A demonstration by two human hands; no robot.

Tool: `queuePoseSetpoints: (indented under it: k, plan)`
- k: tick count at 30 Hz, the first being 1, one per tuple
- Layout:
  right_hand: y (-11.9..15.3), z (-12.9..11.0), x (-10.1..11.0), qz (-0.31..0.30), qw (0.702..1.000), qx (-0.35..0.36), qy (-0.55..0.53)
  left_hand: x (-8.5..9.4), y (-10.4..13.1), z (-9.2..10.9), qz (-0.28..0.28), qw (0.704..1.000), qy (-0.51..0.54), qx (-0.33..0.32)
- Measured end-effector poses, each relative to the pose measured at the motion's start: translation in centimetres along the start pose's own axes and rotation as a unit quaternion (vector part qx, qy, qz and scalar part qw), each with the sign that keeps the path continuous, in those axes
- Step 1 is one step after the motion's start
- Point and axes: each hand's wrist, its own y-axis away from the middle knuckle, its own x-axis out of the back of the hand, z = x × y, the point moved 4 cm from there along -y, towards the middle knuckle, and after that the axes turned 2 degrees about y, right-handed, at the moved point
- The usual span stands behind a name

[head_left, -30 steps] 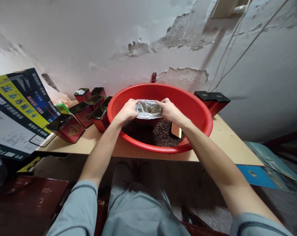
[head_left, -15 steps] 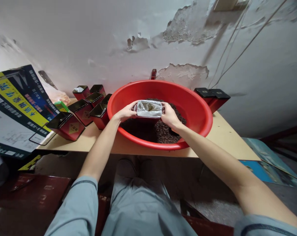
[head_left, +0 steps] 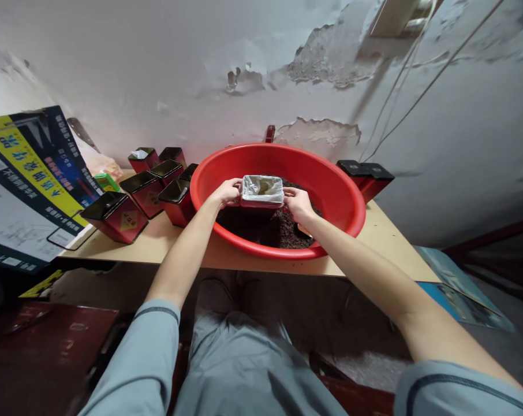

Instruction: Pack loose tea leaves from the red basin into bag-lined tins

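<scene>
A rectangular tin [head_left: 262,200] with a clear plastic liner folded over its rim is held above the loose dark material [head_left: 287,232] in a big red basin [head_left: 339,190]. On its left side my left hand [head_left: 228,193] is closed on the tin. The fingers of my right hand [head_left: 298,204] grip the opposite side. The liner's mouth faces up and toward me. Below my right hand, a small yellowish thing [head_left: 303,230] shows in the basin, partly hidden.
Several red and black tins [head_left: 116,216] stand left of the basin. Two black-topped tins [head_left: 374,176] lean at its right. A large printed cardboard piece [head_left: 32,185] is at the far left. The table edge [head_left: 261,269] runs in front, with a wall behind.
The tin's lined mouth looks slightly more open to view, and the fingers of both hands have shifted on its sides. The whole view has moved a little.
</scene>
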Motion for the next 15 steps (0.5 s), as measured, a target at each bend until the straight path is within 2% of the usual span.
queuePoseSetpoints:
  k: [2, 3, 5, 7, 8, 9, 10, 12, 13, 15]
  plan:
    - [0.4, -0.4, 0.5, -0.022, 1.0, 0.01, -0.002, 0.0, 0.0, -0.4, -0.004, 1.0, 0.008, -0.003]
    - [0.5, -0.8, 1.0, -0.013, 0.999, 0.026, 0.015, 0.0, 0.0, -0.6, -0.008, 1.0, 0.004, -0.013]
    - [0.9, -2.3, 2.7, 0.07, 0.989, 0.095, 0.092, 0.0, 0.1, -1.0, -0.021, 0.999, -0.002, -0.049]
    - [1.4, -4.9, 3.9, 0.145, 0.951, 0.197, 0.191, 0.0, 0.1, -1.1, -0.048, 0.994, 0.0, -0.097]
    - [1.5, -6.3, 3.9, 0.133, 0.931, 0.245, 0.237, 0.0, 0.1, -1.1, -0.068, 0.991, 0.001, -0.116]
    - [1.3, -7.6, 3.3, 0.081, 0.914, 0.279, 0.283, -0.1, 0.0, -1.1, -0.091, 0.987, -0.003, -0.129]
    - [1.0, -8.7, 2.2, -0.004, 0.896, 0.296, 0.331, -0.2, -0.1, -1.1, -0.11, 0.984, -0.016, -0.14]
    - [0.2, -9.8, -0.6, -0.173, 0.848, 0.275, 0.419, -0.3, -0.3, -1.1, -0.127, 0.976, -0.057, -0.166]
    - [-0.2, -10.1, -2.0, -0.23, 0.824, 0.255, 0.45, -0.3, -0.5, -1.2, -0.12, 0.973, -0.08, -0.181]
    - [-1.2, -10.3, -4.6, -0.26, 0.808, 0.231, 0.476, -0.3, -0.7, -1.3, -0.094, 0.966, -0.122, -0.209]
